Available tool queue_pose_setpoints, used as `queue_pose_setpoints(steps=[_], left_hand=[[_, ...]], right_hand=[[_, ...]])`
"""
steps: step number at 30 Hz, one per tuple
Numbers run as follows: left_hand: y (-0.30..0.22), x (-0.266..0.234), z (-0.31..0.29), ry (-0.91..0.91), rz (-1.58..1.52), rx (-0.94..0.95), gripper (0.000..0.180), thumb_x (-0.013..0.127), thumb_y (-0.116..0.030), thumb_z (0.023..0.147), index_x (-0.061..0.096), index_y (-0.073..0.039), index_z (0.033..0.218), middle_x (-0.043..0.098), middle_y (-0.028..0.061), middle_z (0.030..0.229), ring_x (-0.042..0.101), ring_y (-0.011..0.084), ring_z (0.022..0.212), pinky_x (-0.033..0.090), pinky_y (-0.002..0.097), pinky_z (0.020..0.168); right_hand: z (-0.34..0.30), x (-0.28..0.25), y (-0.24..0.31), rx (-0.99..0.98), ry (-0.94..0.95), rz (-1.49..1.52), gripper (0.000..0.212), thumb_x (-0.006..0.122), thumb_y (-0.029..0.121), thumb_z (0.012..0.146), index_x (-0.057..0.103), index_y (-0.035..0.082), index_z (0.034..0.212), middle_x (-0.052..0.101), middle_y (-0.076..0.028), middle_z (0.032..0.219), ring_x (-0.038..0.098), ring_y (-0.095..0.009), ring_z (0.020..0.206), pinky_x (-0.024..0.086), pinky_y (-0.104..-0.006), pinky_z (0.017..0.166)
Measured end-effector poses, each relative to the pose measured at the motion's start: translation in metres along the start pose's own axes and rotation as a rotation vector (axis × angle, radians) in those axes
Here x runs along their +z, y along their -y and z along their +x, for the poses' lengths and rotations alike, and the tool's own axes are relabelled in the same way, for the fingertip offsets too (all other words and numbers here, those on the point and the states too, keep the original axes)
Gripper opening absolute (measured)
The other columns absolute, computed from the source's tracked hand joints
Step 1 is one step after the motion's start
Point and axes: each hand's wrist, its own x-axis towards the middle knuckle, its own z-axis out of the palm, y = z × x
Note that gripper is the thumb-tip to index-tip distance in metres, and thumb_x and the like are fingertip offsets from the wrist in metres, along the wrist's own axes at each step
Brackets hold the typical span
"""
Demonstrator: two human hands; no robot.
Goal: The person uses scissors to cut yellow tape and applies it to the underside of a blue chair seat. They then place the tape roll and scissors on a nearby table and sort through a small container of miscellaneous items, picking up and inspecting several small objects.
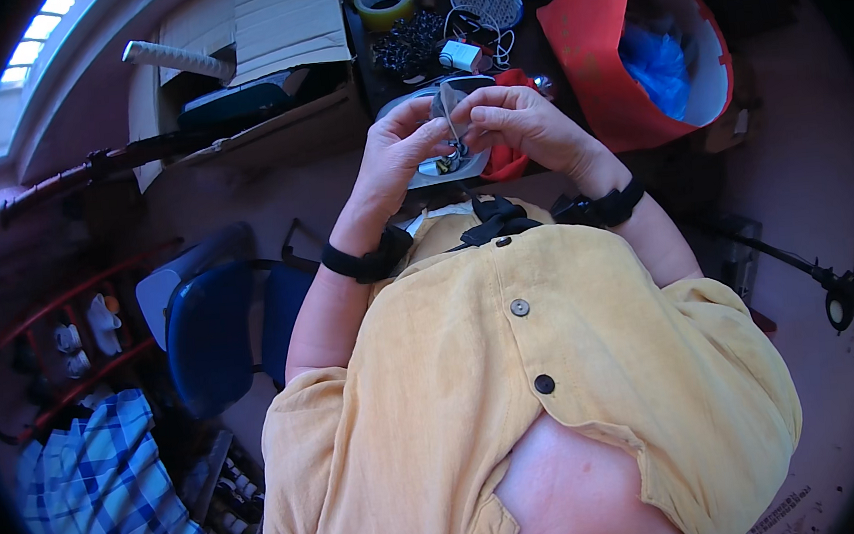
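My left hand and my right hand are raised close together at the edge of the table, fingertips bent inward. Pinched between them is a thin, greyish piece that looks like a small plastic bag; its exact kind is unclear. Right below my fingers sits a pale, rounded tray, partly hidden by both hands. Small dark and yellowish bits lie in it, too small to name. Red cloth-like material lies beside the tray, under my right hand.
Behind my hands are a roll of tape, a dark tangled bundle, a white charger with cable and a round mesh item. An open cardboard box stands left, a red bag right, a blue chair lower left.
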Motion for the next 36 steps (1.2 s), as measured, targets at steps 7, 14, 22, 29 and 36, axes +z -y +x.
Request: queue_pose_setpoints(steps=[7, 14, 22, 29, 36], left_hand=[[-0.003, 0.004, -0.006, -0.043, 0.217, 0.092, 0.025, 0.073, -0.017, 0.093, 0.068, -0.003, 0.113, 0.071, 0.0044, 0.096, 0.069, 0.0108, 0.087, 0.058, 0.0281, 0.078], [-0.017, 0.016, -0.017, -0.037, -0.001, 0.024, 0.025, 0.069, -0.017, 0.096, 0.069, -0.001, 0.115, 0.072, 0.0056, 0.093, 0.069, 0.0108, 0.081, 0.058, 0.0270, 0.074], [-0.020, 0.011, -0.010, 0.043, -0.059, 0.019, 0.021, 0.070, -0.018, 0.096, 0.068, -0.002, 0.110, 0.070, 0.0049, 0.088, 0.068, 0.0107, 0.077, 0.057, 0.0264, 0.073], [-0.020, 0.000, -0.010, 0.079, -0.159, -0.038, 0.014, 0.064, -0.016, 0.100, 0.065, -0.005, 0.108, 0.070, 0.0053, 0.091, 0.068, 0.0131, 0.078, 0.057, 0.0287, 0.074], [-0.024, -0.010, -0.010, 0.149, -0.187, -0.043, 0.011, 0.064, -0.015, 0.100, 0.065, -0.005, 0.105, 0.069, 0.0049, 0.089, 0.068, 0.0129, 0.079, 0.057, 0.0295, 0.074]], right_hand=[[-0.001, 0.023, -0.003, -0.271, -0.218, -0.217, 0.026, 0.070, 0.029, 0.096, 0.067, 0.006, 0.107, 0.067, 0.000, 0.092, 0.062, -0.006, 0.086, 0.052, -0.0225, 0.077], [-0.007, 0.013, 0.009, -0.226, -0.216, -0.121, 0.024, 0.061, 0.028, 0.102, 0.073, 0.007, 0.105, 0.068, 0.002, 0.089, 0.061, -0.005, 0.081, 0.051, -0.0212, 0.073], [-0.007, 0.013, 0.016, -0.206, -0.265, -0.050, 0.028, 0.058, 0.029, 0.103, 0.074, 0.007, 0.102, 0.066, 0.003, 0.082, 0.055, -0.003, 0.070, 0.045, -0.0189, 0.065], [-0.005, 0.021, 0.020, -0.198, -0.271, -0.058, 0.030, 0.056, 0.029, 0.104, 0.075, 0.005, 0.102, 0.059, 0.005, 0.073, 0.053, -0.003, 0.066, 0.042, -0.0190, 0.063], [-0.007, 0.027, 0.018, -0.215, -0.276, -0.098, 0.026, 0.059, 0.029, 0.103, 0.073, 0.006, 0.102, 0.066, 0.003, 0.081, 0.054, -0.002, 0.069, 0.043, -0.0164, 0.064]])
